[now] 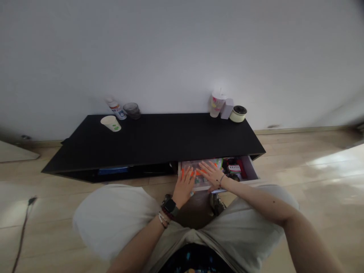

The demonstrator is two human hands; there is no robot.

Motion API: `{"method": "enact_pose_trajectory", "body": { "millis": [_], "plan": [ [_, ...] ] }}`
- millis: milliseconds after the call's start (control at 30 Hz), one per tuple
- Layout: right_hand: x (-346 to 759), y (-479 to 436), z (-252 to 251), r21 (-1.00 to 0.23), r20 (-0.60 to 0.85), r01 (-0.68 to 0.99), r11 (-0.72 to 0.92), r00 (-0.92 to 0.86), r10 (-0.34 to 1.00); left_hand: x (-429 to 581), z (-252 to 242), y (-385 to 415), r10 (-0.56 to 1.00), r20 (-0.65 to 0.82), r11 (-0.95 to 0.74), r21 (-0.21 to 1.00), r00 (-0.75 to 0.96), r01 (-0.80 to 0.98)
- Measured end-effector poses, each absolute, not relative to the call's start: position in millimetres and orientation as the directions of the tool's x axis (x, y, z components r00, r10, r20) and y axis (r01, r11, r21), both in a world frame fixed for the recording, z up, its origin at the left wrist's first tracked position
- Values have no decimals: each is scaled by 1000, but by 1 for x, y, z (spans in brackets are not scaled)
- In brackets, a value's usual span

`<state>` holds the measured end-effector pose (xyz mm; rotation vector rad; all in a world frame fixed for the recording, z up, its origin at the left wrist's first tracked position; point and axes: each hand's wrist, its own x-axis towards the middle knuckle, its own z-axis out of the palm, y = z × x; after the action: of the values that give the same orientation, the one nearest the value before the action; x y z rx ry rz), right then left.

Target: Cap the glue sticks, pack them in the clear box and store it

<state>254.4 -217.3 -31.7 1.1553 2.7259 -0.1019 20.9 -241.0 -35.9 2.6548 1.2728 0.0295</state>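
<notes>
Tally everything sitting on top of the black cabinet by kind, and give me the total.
Cups: 3 (paper cup, smoky see-through cup, cup with straw)
White can or bottle: 1
Pale box: 1
Round pot with dark lid: 1
Total: 6

Left hand [184,186] and right hand [212,175] on orange-printed package [201,182], open drawer [250,169], black cabinet [170,136], 1 paper cup [110,122]

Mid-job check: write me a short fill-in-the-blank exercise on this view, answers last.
The left hand and right hand lie over a flat pack inside the open ____.
The dark watch is on the ____ wrist.
The cabinet top is coloured ____.
Between the straw cup and the round pot stands a pale ____.
Missing words: drawer; left; black; box.
</notes>
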Motion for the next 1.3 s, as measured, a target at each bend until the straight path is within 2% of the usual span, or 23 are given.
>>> {"method": "enact_pose_trajectory", "body": {
  "millis": [133, 533, 867, 1100, 1300],
  "plan": [
    [255, -205, -34, 72, -125, 745, 663, -653, 747, 24, -35, -221, 790, -31, -607, 107, 613, 787],
    [256, -171, -53, 130, 73, 798, 588, -599, 797, 27, -37, -158, 762, 63, -647, 28, 644, 762],
    [256, -140, -73, 128, 175, 812, 570, -584, 793, 21, -56, -119, 723, 137, -686, 30, 677, 727],
    [257, -129, -80, 136, 255, 805, 578, -592, 765, 16, -74, -109, 683, 248, -716, 38, 687, 697],
    [255, -128, -79, 90, 259, 807, 583, -584, 769, 16, -77, -110, 691, 251, -711, 71, 677, 699]
  ]
}}
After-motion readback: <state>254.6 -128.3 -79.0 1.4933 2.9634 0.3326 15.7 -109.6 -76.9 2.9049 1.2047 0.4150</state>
